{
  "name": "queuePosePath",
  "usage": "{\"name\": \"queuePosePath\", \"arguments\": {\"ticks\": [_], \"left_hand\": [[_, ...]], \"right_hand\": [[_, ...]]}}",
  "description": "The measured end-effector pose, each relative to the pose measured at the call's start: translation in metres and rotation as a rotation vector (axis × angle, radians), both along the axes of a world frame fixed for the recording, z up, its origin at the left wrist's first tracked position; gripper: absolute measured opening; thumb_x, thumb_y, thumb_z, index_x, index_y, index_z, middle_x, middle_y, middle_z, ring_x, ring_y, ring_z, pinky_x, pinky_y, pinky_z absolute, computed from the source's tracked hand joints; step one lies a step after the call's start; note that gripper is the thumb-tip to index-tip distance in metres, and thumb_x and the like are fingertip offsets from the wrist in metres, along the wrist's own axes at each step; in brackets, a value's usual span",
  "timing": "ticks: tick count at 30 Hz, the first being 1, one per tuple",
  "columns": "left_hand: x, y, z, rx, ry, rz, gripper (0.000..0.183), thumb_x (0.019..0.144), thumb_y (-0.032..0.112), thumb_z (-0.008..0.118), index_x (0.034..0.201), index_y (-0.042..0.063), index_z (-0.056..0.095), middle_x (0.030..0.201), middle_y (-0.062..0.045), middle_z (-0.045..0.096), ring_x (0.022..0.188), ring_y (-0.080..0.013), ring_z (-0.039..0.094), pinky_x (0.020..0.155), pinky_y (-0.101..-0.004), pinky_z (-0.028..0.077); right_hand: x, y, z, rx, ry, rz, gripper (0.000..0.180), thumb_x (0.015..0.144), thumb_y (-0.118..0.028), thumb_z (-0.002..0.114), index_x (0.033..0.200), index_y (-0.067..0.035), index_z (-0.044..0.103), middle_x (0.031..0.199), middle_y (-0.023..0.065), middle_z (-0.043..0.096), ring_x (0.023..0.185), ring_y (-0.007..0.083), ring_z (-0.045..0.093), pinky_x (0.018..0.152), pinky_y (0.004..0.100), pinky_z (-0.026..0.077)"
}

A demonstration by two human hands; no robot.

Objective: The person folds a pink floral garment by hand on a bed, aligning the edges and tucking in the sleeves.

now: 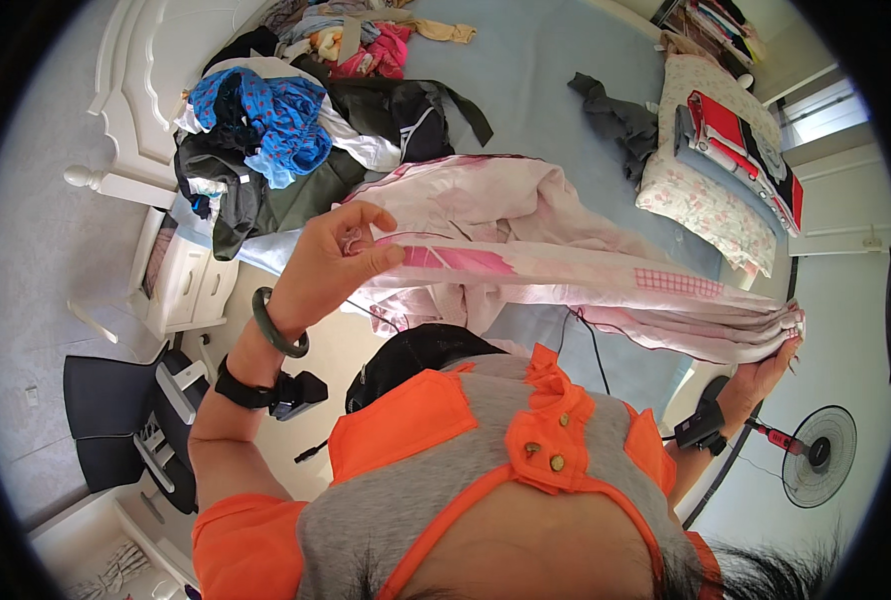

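Observation:
A pink-and-white printed bed cloth [565,266] with dark red edging stretches in a long folded band between my hands. My left hand [333,255] pinches its left end between thumb and fingers, with a bit of the fabric showing inside the curled fingers. At the far right, my right hand [764,371] grips the gathered other end, where the folds bunch together. More of the same cloth lies rumpled on the blue bed sheet [520,67] beyond the band, and part hangs down in front of me.
A heap of clothes, with a blue dotted garment [295,127] on top, lies at the bed's left by the white headboard [134,82]. Folded cloths [742,161] rest on a floral pillow [659,180]. A dark grey garment [618,116] lies nearby. A fan [819,456] and a black chair [108,420] flank me.

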State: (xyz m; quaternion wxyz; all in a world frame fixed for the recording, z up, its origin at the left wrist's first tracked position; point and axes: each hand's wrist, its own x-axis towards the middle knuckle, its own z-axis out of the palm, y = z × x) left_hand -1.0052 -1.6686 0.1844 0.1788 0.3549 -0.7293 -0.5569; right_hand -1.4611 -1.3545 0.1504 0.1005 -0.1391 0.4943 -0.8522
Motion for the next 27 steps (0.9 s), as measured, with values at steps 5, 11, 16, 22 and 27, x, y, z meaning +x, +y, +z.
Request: {"name": "queuePosePath", "arguments": {"ticks": [5, 11, 16, 22, 27], "left_hand": [[0.008, -0.004, -0.009, 0.134, -0.076, 0.017, 0.013, 0.074, 0.007, 0.070, 0.075, 0.001, 0.059, 0.069, 0.004, 0.054, 0.062, -0.0018, 0.044, 0.055, -0.0165, 0.035], [0.006, -0.002, -0.002, -0.123, 0.045, 0.085, 0.011, 0.072, 0.001, 0.069, 0.073, 0.002, 0.058, 0.065, 0.004, 0.051, 0.060, -0.0018, 0.042, 0.054, -0.0173, 0.034], [0.007, 0.001, 0.013, -0.411, 0.059, 0.126, 0.009, 0.070, -0.001, 0.068, 0.074, 0.003, 0.061, 0.063, 0.002, 0.050, 0.056, -0.0053, 0.041, 0.050, -0.0202, 0.032], [0.020, -0.005, 0.017, -0.516, 0.202, -0.145, 0.013, 0.071, -0.003, 0.065, 0.081, 0.005, 0.066, 0.063, 0.000, 0.048, 0.056, -0.0112, 0.041, 0.050, -0.0237, 0.031], [0.020, -0.002, 0.028, -0.507, 0.211, -0.253, 0.013, 0.073, -0.001, 0.065, 0.085, 0.006, 0.066, 0.069, -0.002, 0.049, 0.059, -0.0114, 0.044, 0.051, -0.0233, 0.033]], "right_hand": [[0.007, -0.007, 0.000, -0.016, 0.013, 0.004, 0.047, 0.091, -0.031, 0.047, 0.128, -0.004, 0.040, 0.132, 0.0105, 0.042, 0.122, 0.0223, 0.039, 0.106, 0.0377, 0.027], [0.017, -0.004, 0.010, -0.011, 0.037, -0.029, 0.047, 0.091, -0.033, 0.046, 0.127, -0.004, 0.040, 0.131, 0.0093, 0.043, 0.121, 0.0221, 0.040, 0.105, 0.0379, 0.028], [0.013, 0.000, 0.006, -0.014, 0.042, -0.021, 0.046, 0.091, -0.032, 0.047, 0.126, -0.004, 0.041, 0.129, 0.0088, 0.045, 0.119, 0.0213, 0.042, 0.104, 0.0368, 0.029], [0.010, -0.006, 0.004, -0.030, 0.030, -0.016, 0.047, 0.091, -0.033, 0.044, 0.129, -0.005, 0.039, 0.134, 0.0080, 0.040, 0.123, 0.0213, 0.037, 0.107, 0.0382, 0.026], [0.013, -0.012, 0.009, -0.025, -0.002, -0.059, 0.047, 0.091, -0.033, 0.044, 0.129, -0.005, 0.039, 0.134, 0.0087, 0.040, 0.123, 0.0221, 0.037, 0.107, 0.0388, 0.025]]}}
